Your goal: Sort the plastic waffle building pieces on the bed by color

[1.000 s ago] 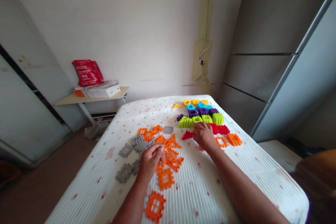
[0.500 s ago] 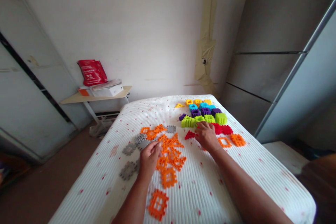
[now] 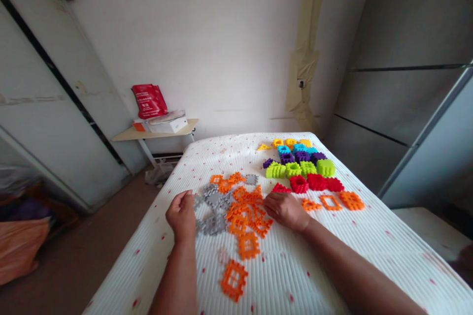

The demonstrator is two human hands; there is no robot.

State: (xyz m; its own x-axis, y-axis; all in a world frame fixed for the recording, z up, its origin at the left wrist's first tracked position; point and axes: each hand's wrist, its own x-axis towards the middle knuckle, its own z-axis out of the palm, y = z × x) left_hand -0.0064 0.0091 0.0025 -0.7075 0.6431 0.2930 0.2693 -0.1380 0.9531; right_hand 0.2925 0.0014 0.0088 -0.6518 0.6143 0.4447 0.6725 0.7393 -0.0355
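We are resting our left hand [image 3: 182,214] on the bed [image 3: 332,256], fingers loosely curled and grasping nothing we can see, just left of the grey tiles [image 3: 212,204]. Our right hand [image 3: 284,209] is lying flat and released, touching the orange tiles [image 3: 247,211], which are spreading leftward from its fingertips.

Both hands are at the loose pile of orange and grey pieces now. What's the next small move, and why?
Probably close the right hand on one orange piece at the pile's edge and carry it to the orange row. The far rows are grouped by colour; the red row looks fuller, while the orange row holds only a few. The left hand rests by the grey pieces.
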